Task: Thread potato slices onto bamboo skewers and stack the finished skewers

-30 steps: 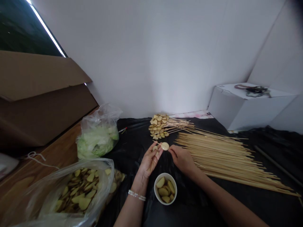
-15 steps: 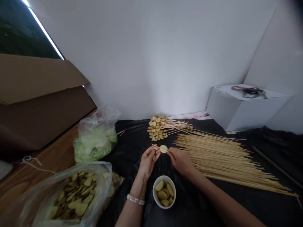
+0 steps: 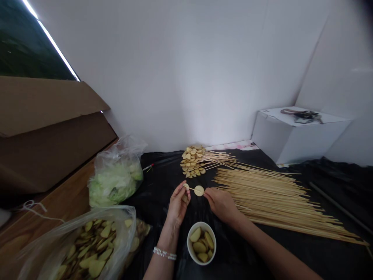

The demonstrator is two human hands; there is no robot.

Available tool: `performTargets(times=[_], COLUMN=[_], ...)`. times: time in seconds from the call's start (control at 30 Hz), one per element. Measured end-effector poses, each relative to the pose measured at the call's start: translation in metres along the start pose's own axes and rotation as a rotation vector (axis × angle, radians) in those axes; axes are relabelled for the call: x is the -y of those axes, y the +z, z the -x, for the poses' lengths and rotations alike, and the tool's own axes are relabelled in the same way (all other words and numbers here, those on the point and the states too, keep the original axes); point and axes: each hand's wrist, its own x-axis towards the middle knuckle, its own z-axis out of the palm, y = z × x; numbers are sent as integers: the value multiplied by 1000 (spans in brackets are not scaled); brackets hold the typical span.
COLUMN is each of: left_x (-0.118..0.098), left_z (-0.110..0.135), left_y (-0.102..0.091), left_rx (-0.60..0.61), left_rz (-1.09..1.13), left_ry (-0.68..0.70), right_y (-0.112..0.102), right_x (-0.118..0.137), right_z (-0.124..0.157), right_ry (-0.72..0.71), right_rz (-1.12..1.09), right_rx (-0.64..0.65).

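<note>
My right hand (image 3: 219,200) is closed on a thin wooden skewer (image 3: 192,189) that points left across the gap between my hands. A round potato slice (image 3: 199,190) is threaded on it close to my right fingers. My left hand (image 3: 178,200) pinches another potato slice (image 3: 185,187) at the skewer's left end; whether the tip has gone through it I cannot tell. Below both hands stands a white cup (image 3: 190,253) with several potato slices in it. Beyond them lies a pile of skewered potato slices (image 3: 192,160), their sticks pointing right.
Many bare skewers (image 3: 271,198) lie spread on the black plastic sheet (image 3: 163,175) at right. At left are an open bag of potato slices (image 3: 96,249), a bag of pale green vegetable (image 3: 116,182) and a cardboard box (image 3: 52,147). A white box (image 3: 297,136) stands back right.
My left hand has brought its potato slice onto the line of the skewer's left end, where the bare tip showed before. The view has tilted up slightly.
</note>
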Motion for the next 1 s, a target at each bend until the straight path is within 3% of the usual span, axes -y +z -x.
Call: performTargets(times=[0.3,0.57,1.0], left_x=[-4,-7,-6], left_z=[-6,-7,-9], left_y=[-3,-5,-7], left_rx=[-135,-68,-108], left_rz=[91,144,171], left_ry=[-4,-19,-27], right_y=[1,0,-1], right_x=[-4,-3,-1], right_z=[0,1,1], right_ry=[-17,-13,-29], right_rz=[-63,-36,30], right_rx=[-58,-75,-44])
